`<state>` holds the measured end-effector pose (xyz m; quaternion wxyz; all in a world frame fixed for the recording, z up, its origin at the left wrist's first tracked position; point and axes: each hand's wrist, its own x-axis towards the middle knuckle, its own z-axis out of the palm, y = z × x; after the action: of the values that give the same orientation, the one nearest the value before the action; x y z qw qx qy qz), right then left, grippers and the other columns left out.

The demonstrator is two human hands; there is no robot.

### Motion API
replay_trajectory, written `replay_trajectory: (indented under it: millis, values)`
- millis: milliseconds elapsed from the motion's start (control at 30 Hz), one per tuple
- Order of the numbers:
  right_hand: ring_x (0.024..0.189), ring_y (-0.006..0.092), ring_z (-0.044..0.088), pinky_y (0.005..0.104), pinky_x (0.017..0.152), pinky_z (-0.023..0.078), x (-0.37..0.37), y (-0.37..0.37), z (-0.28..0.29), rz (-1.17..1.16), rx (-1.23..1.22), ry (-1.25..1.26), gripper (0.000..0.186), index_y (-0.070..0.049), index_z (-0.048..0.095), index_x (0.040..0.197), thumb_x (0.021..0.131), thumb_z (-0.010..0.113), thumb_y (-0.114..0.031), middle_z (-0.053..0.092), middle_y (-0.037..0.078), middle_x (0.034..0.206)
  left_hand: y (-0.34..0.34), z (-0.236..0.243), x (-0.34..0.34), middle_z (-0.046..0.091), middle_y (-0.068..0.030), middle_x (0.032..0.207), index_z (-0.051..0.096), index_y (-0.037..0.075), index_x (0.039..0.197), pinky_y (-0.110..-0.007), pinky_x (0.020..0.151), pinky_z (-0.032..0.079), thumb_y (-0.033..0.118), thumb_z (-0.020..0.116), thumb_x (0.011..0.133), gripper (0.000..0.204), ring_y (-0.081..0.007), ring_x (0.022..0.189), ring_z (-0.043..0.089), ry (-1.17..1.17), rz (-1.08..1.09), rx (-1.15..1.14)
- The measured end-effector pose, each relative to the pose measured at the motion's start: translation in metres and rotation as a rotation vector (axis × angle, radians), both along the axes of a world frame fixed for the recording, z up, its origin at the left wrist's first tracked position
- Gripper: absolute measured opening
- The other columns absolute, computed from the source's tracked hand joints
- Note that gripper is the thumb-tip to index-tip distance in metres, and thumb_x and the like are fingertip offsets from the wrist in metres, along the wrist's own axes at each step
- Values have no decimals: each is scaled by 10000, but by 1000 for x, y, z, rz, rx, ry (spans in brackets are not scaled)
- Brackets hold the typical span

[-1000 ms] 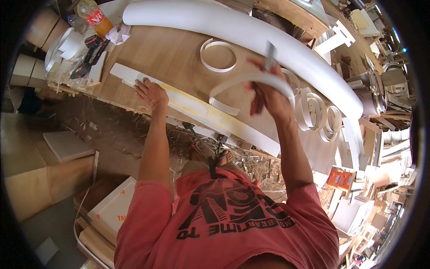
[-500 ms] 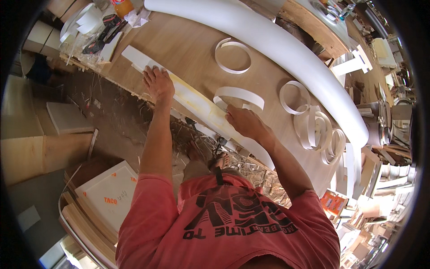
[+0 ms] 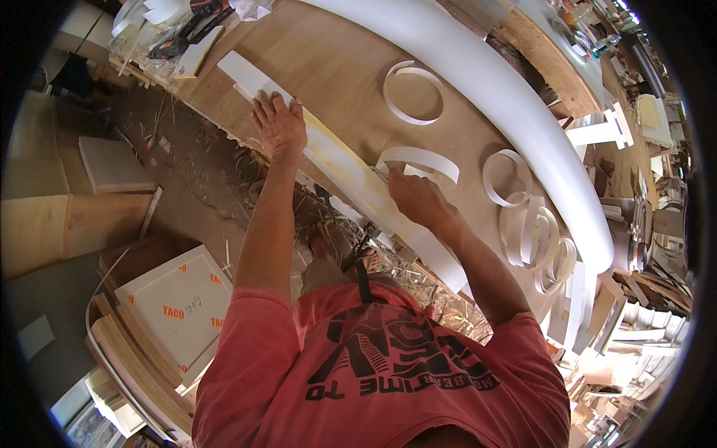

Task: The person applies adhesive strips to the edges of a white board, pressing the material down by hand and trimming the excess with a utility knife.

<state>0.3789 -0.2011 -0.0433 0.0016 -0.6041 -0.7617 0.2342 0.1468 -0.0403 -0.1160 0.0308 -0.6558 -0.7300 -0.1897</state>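
Upper left of centre, the left hand (image 3: 278, 128) lies flat and open on the board (image 3: 337, 151). Mid-frame, the right hand (image 3: 420, 198) curls near the band (image 3: 429, 159), its grip unclear.

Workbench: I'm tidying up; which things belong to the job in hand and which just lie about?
In hand:
long white board, under left hand; right hand at its far edge

Seemingly lying about:
large white curved panel
white curled strips near it
crumpled paper

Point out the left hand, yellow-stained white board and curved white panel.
Left hand (image 3: 281, 130): head view, back of the hand.
Yellow-stained white board (image 3: 340, 159): head view, stained middle stretch.
Curved white panel (image 3: 502, 82): head view, middle of its broad surface.
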Motion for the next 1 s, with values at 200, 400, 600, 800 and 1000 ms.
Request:
replay_trajectory:
  millis: [200,400,600,800,1000]
  values:
    - [663,375,655,484,586,525,0,-1,1,10,25,-16,145,21,478,955,866,449,-89,639,232,708,2,0,3,233,-190,1471,347,50,1351,-463,1131,189,446,332,969,551,-341,1378,198,9,13,-56]
    - [678,371,651,454,592,525,0,7,-2,67,-45,-19,143,24,499,934,825,468,-63,641,224,739,3,-4,1,261,-181,1460,385,43,1317,-464,1121,205,400,367,962,503,-339,1367,227,8,17,3]
    - [612,265,546,393,578,468,22,-5,-25,424,285,-206,124,-16,540,872,849,501,-132,508,85,633,2,5,4,283,-177,1445,392,53,1306,-460,1121,207,361,390,956,467,-334,1367,230,12,42,-11]
    - [654,301,567,437,602,470,34,-24,-31,497,359,-235,142,-16,557,845,849,478,-134,554,101,664,0,8,6,273,-175,1441,373,57,1315,-457,1122,206,342,399,956,459,-334,1369,221,-3,33,-16]
    - [756,428,614,526,676,470,55,-78,22,-132,-483,-98,200,-2,441,1005,903,456,-173,619,246,757,3,5,4,259,-178,1458,370,57,1323,-465,1126,189,348,393,963,463,-334,1374,211,0,61,-46]
